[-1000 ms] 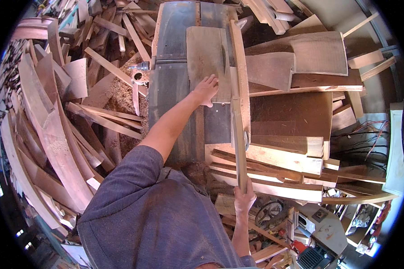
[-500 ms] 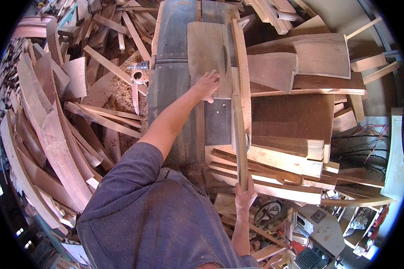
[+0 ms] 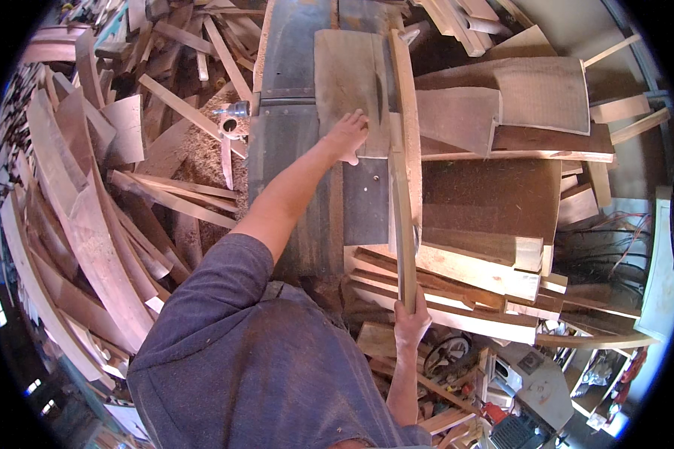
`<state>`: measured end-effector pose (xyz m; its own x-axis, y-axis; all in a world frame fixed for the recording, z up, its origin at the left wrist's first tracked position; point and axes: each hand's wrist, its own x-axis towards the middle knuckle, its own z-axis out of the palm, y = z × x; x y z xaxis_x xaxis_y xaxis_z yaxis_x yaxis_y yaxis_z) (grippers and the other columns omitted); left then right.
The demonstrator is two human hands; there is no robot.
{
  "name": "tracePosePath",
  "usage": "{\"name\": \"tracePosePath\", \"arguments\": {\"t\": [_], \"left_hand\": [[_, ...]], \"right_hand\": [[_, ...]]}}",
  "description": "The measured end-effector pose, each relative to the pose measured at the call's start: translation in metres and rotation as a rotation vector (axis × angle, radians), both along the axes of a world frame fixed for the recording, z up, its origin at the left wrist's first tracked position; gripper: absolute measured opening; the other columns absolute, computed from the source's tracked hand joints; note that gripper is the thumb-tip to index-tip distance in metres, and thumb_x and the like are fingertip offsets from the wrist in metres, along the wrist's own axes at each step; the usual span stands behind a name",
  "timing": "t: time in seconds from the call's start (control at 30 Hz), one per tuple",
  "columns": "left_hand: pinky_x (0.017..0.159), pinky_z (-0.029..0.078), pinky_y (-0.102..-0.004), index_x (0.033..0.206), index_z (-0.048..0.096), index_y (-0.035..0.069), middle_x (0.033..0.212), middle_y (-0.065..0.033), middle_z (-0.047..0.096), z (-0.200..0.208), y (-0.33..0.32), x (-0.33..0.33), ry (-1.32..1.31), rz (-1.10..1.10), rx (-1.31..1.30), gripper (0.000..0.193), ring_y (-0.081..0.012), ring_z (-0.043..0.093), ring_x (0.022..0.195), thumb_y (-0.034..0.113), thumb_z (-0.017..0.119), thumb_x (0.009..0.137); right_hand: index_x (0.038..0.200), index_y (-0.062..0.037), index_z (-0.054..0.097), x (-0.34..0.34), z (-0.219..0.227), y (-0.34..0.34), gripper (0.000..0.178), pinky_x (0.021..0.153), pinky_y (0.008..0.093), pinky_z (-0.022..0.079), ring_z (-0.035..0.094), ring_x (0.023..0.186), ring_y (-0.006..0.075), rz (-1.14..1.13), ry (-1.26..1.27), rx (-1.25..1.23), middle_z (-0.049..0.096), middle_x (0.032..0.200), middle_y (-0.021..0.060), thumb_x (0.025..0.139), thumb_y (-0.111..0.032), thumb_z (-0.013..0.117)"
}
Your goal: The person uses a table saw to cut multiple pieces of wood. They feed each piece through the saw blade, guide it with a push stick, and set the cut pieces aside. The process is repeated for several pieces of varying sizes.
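A flat wooden board [image 3: 346,71] lies on the dark metal table of a woodworking machine [image 3: 296,161]. My left hand [image 3: 347,136] rests on the board near its close end, palm down and fingers spread. A long, narrow wooden strip [image 3: 404,217] runs along the right side of the table, by the board's right edge. My right hand [image 3: 412,320] is closed round the near end of this strip, below the table's near edge. The strip's far part sits beside a pale wooden fence [image 3: 408,127].
Heaped wood offcuts [image 3: 90,217] and sawdust [image 3: 210,165] fill the left side. Stacked boards [image 3: 494,187] lie close on the right. Thick planks [image 3: 464,314] stick out near my right forearm. At the lower right stands another machine [image 3: 535,382] with a handwheel [image 3: 447,353] nearby.
The board and my left hand have shifted slightly away from me along the table. My right hand has moved up a little with the strip still in its grip.
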<state>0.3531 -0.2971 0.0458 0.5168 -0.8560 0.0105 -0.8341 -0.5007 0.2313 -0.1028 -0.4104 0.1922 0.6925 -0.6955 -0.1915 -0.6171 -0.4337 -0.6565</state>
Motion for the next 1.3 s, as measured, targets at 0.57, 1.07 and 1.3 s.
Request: {"name": "tracePosePath", "arguments": {"t": [0.57,1.07,1.3], "left_hand": [[0.123,0.030,-0.0522,0.129,0.060,-0.012,0.151,-0.0264,0.045,0.006,-0.011,0.001,-0.047,0.036,0.069,0.091,-0.0463,0.032,0.149,0.050,0.085,0.067],[0.122,0.028,-0.0497,0.126,0.066,-0.009,0.149,-0.0233,0.050,-0.003,-0.017,0.027,-0.069,0.065,0.013,0.086,-0.0446,0.034,0.147,0.047,0.085,0.063],[0.123,0.028,-0.0515,0.131,0.060,-0.011,0.150,-0.0255,0.047,0.013,-0.017,0.042,-0.036,0.024,0.094,0.092,-0.0454,0.033,0.148,0.051,0.084,0.067]], "right_hand": [[0.135,-0.0016,0.065,0.004,-0.012,-0.007,0.054,0.052,0.0307,0.050,0.060,0.057,0.0096,0.001,-0.058,-0.014,0.064,0.067,0.0066,0.081,-0.003,0.068],[0.135,-0.0036,0.065,0.031,-0.003,-0.015,0.054,0.071,0.0351,0.058,0.072,0.079,0.0174,0.010,0.023,-0.009,0.075,0.089,0.0177,0.081,-0.007,0.071],[0.136,-0.0037,0.064,0.048,0.004,-0.013,0.055,0.079,0.0372,0.058,0.076,0.091,0.0243,0.007,0.016,0.012,0.076,0.100,0.0222,0.081,-0.006,0.071]]}}
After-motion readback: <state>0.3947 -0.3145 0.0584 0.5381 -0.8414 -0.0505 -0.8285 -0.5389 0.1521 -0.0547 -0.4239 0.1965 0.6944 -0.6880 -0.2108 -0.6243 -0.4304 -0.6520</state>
